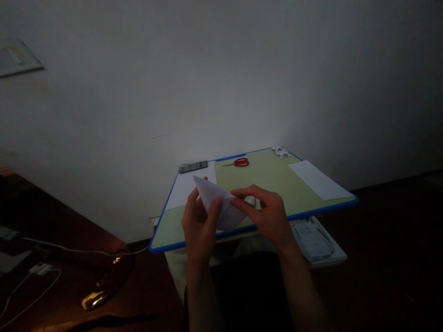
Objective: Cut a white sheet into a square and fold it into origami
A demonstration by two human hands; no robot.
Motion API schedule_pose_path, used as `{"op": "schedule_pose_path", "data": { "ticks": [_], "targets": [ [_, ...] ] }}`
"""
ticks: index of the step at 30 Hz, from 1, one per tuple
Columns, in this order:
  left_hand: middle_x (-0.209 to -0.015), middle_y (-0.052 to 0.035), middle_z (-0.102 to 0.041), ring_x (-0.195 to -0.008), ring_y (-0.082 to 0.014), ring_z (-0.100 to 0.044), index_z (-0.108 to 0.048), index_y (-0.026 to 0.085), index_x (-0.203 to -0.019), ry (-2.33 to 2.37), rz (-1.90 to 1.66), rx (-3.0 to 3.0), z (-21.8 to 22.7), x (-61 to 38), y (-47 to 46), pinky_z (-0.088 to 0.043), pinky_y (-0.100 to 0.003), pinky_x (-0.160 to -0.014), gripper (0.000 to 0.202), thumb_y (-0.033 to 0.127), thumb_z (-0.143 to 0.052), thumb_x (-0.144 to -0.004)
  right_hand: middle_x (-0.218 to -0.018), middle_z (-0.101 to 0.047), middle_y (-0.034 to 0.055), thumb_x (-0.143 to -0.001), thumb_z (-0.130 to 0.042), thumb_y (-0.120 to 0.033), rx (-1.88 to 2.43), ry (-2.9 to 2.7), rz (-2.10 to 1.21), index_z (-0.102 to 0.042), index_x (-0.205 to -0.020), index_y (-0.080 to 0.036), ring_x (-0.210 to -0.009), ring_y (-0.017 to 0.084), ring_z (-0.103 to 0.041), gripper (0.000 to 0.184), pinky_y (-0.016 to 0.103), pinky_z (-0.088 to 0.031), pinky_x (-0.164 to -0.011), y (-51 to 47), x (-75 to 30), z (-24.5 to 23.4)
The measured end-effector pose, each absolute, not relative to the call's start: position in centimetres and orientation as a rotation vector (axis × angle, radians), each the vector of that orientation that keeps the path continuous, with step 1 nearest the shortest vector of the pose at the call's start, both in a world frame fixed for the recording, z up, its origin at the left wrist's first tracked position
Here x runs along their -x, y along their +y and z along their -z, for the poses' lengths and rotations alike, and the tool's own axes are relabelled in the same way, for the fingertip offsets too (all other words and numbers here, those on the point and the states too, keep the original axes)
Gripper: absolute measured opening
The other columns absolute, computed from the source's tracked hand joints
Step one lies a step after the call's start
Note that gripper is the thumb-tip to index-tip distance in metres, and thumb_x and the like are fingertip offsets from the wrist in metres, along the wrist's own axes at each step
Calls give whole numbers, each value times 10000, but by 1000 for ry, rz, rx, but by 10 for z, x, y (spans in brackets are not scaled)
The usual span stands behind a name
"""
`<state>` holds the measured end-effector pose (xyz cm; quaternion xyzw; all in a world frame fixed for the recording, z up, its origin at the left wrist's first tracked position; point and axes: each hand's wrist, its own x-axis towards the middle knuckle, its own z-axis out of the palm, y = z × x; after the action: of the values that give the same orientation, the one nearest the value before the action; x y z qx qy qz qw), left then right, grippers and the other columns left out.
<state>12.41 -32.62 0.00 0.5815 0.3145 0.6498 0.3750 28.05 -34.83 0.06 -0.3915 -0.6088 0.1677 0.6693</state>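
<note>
Both my hands hold a folded white paper (217, 202) in the air above the near edge of a green board with a blue rim (266, 177). My left hand (200, 226) grips the paper's left side, thumb in front and fingers behind. My right hand (266, 210) pinches its right edge between thumb and forefinger. The paper comes to a point at its upper left.
On the board lie red-handled scissors (239, 162), a white sheet at the left (188, 186), a white strip at the right (318, 180) and small folded paper pieces (281, 151) at the far corner. A dark ruler-like bar (193, 167) lies at its back edge. White cables (51, 263) run over the dark surface at left.
</note>
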Motion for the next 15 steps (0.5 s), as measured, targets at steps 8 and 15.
{"op": "schedule_pose_path", "data": {
  "ticks": [8, 15],
  "targets": [
    [-1179, -99, -804, -1020, -241, -789, -630, 218, -1432, 798, -1674, -1485, 2, -125, -324, -653, -344, -895, 607, 330, -826, -868, -924, -823, -6, -882, -821, -169, 848, -1384, -375, -835, -1023, -266, -837, 161, -744, 172, 288, -573, -797, -347, -281, 3],
    [-1223, -95, -788, -1105, -257, -772, -656, 253, -1414, 797, -1681, -1489, 6, -122, -323, -634, -373, -976, 581, 328, -833, -865, -915, -822, -2, -872, -829, -162, 846, -1380, -378, -838, -1010, -273, -842, 170, -752, 177, 293, -574, -800, -348, -281, 3]
  ]
}}
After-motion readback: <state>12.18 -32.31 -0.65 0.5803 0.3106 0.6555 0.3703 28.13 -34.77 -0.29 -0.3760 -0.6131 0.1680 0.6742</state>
